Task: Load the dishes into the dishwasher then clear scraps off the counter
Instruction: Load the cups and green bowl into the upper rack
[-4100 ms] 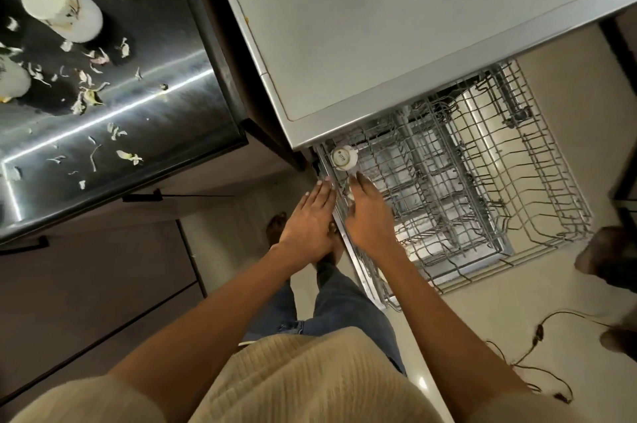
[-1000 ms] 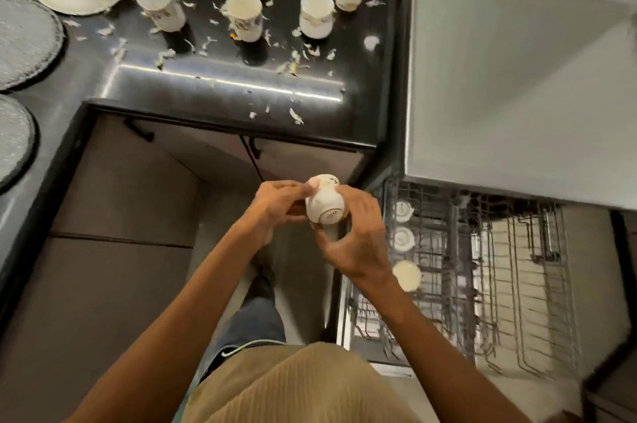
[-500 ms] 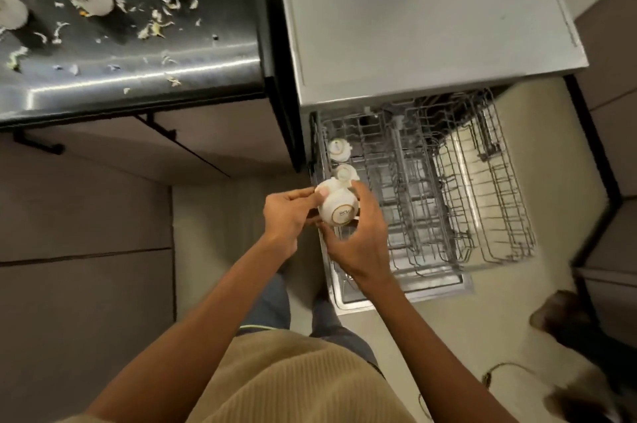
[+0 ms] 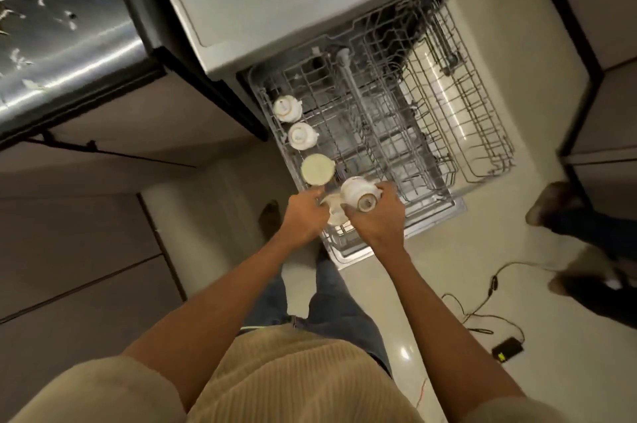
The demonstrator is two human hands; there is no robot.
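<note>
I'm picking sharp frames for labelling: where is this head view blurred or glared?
Head view: motion blur smears both hands, the left hand and right hand, and the white ceramic cup that the right one holds; a bright glare streak crosses the dark glossy countertop; the grey wire dishwasher rack reads fairly sharp.
</note>
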